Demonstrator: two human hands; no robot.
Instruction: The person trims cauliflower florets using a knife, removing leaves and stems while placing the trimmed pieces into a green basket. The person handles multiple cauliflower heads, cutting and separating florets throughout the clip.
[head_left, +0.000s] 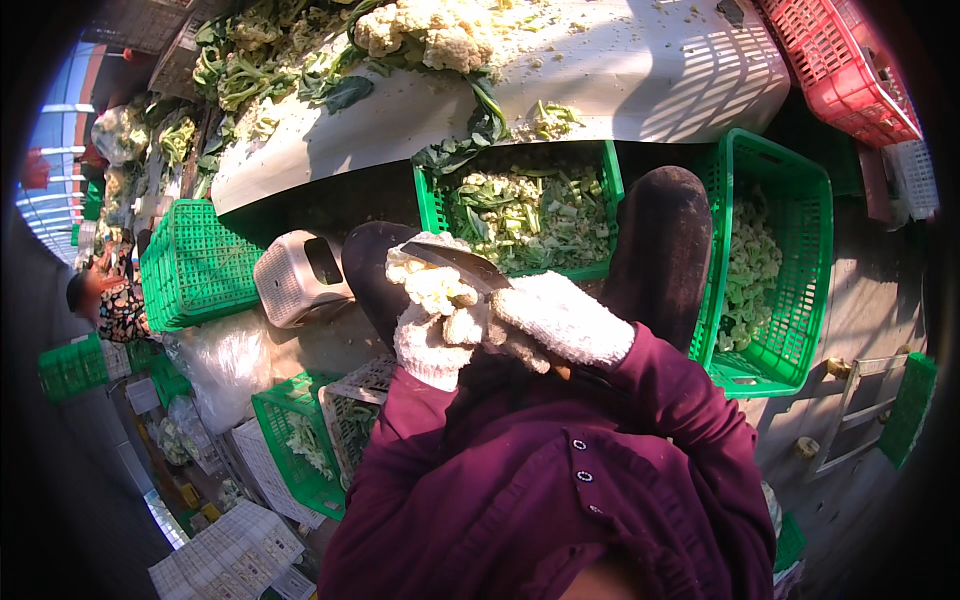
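Note:
White knit gloves cover both hands. My left hand (439, 337) grips a piece of cauliflower (433, 285), its florets turned up and away from me. In my right hand (559, 319) is a knife (457, 262), its broad dark blade lying across the cauliflower; the handle is mostly hidden by the fingers. Between my knees, beyond the hands, a green plastic crate (616, 180) holds cauliflower trimmings and leaves (536, 214). Cauliflower florets (750, 274) lie in another green crate (814, 262) at the right.
A white-covered table (570, 82) ahead bears cauliflower heads (427, 34) and leaves. At left are an upturned green crate (199, 262), a beige plastic stool (296, 281), a clear plastic bag (225, 367) and, farther off, a person (116, 300). A red crate (847, 75) stands upper right.

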